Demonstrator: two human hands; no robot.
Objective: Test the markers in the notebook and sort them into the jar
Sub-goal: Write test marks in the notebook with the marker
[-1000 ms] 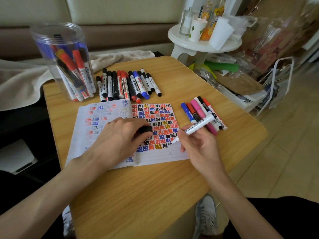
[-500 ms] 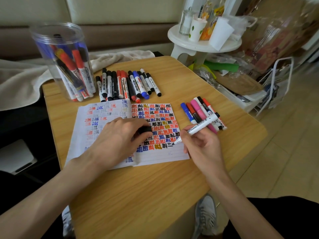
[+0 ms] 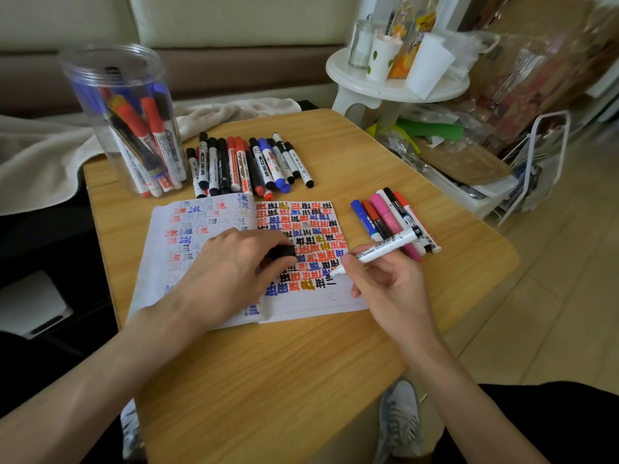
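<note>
An open notebook (image 3: 301,299) lies on the wooden table (image 3: 284,380), its right page filled with red, blue and black marks. My right hand (image 3: 388,289) grips a white marker (image 3: 378,251) with its tip on the page, beside fresh black strokes. My left hand (image 3: 231,272) rests on the notebook and holds the black cap (image 3: 283,252). A clear plastic jar (image 3: 124,118) with several markers stands at the back left. One row of markers (image 3: 248,165) lies behind the notebook, and a smaller group of markers (image 3: 392,216) lies to its right.
A white stool (image 3: 395,85) with cups and packets stands beyond the table's far right corner. Bags, a white rack (image 3: 542,162) and clutter fill the floor at right. A beige cloth (image 3: 40,155) lies behind the jar. My shoe (image 3: 398,420) shows below the table edge.
The marker tip has shifted slightly on the page, leaving short black strokes at the end of the lowest row. My left hand has stayed in place with the cap.
</note>
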